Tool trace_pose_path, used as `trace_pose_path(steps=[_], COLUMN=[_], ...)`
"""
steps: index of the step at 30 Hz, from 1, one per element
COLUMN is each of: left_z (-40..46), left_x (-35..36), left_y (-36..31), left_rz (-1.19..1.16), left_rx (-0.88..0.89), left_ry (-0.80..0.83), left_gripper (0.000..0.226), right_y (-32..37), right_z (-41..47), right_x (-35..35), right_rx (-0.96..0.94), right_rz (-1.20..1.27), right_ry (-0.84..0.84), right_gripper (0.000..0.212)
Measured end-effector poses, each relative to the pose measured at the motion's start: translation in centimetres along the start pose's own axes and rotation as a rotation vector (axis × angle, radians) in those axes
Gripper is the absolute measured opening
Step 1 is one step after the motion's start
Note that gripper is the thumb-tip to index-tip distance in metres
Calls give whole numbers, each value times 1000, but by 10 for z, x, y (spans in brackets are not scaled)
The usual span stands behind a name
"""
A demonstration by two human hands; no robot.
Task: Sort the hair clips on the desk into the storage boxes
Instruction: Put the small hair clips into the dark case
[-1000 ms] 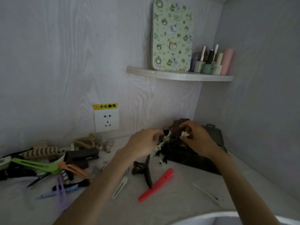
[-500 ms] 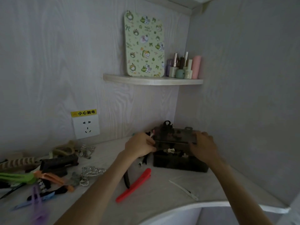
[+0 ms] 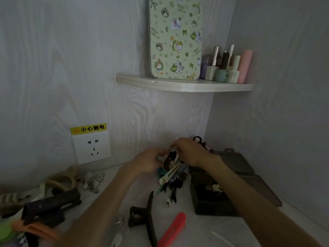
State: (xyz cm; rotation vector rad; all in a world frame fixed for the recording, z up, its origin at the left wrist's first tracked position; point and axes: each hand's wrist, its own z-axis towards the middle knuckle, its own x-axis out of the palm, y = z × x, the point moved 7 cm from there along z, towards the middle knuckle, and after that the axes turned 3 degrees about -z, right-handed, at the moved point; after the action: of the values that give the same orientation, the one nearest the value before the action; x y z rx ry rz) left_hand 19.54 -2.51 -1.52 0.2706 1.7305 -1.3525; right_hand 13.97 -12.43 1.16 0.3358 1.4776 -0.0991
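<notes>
Both hands are up at the back of the tabletop [image 3: 192,229], near the corner where the two walls meet. The left hand [image 3: 148,163] curls its fingers round one side of a bundle of hair clips [image 3: 173,172], and the right hand [image 3: 191,153] pinches the top of that same bundle from the other side. It's a mixed bunch: a long cream clip slanting down through the middle, black pieces around it, a teal tip poking out low on the left, a few thin ends dangling toward the tabletop.

Just right of the bundle sits the dark, smoky storage box [image 3: 210,204], lid [image 3: 236,162] thrown open toward the right-hand wall, with a small cluster of pale and dark clips lying inside. The right forearm crosses over its near right corner.

In front of the bundle, a dark brown claw clip [image 3: 142,218] lies toward the near edge, and a red clip [image 3: 173,229] lies flat just right of it, slanting toward the near edge. Over at the left edge there's a heap: a black claw clip [image 3: 51,205], an orange one [image 3: 35,230], a tan one [image 3: 62,179] nearer the back wall, and some clear clips [image 3: 92,180] beside it. On the back wall, a white socket [image 3: 92,148] under a yellow label.
</notes>
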Motion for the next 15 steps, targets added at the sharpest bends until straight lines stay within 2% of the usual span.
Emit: trace_pose_path(steps=[5, 7, 10, 13, 15], left_z=[19, 22, 23, 26, 29], left_x=[11, 8, 0, -3, -6], left_y=[17, 23, 34, 40, 35], left_rz=[130, 136, 211, 191, 153], left_rx=[-48, -101, -190, -229, -196], left_ry=[8, -56, -158, -167, -173], left_gripper=[32, 32, 20, 20, 26], right_y=[-5, -13, -23, -29, -29], right_z=[25, 26, 27, 30, 31], right_x=[31, 33, 27, 26, 26], right_rx=[123, 144, 166, 160, 119], right_rz=[-217, -196, -177, -165, -153], right_ry=[205, 198, 141, 132, 125], right_gripper=[27, 31, 42, 32, 30])
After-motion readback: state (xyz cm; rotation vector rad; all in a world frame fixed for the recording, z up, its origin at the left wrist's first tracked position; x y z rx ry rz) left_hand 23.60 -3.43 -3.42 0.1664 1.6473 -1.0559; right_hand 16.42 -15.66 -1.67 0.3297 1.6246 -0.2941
